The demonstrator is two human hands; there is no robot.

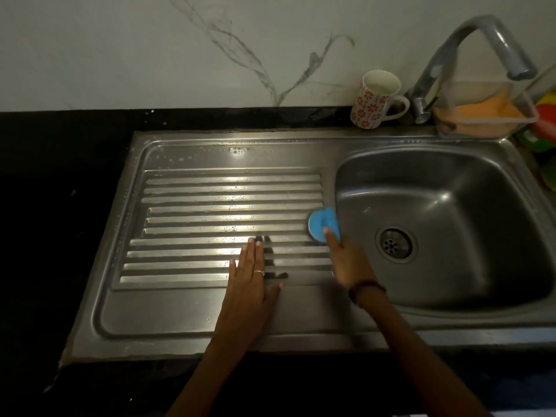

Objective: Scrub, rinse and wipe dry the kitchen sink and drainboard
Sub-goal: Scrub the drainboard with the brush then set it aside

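- Fingers (331,240) of the right hand (349,260) curl round a blue scrubber (323,221), holding it on the strip of steel between the drainboard ribs and the basin's left edge.
- Left hand (248,284) lies flat on the drainboard (186,308), palm down, fingers straight and close together, thumb spread to the right; a ring shows on one finger.
- Right wrist wears a dark band.
- Drainboard takes up the left part of the stainless steel unit; its raised ribs run left to right and carry small water drops.
- Sink basin (481,206) sits on the right, with a round drain strainer (395,245) in its floor.
- Curved metal faucet (469,52) rises behind the basin, its spout over the basin's back right.
- White mug with red flowers (376,100) stands on the black counter (60,176) behind the sink, just left of the faucet base.
- Clear plastic container (484,112) holding something orange sits right of the faucet base.
- Pale veined wall (150,49) backs the counter.
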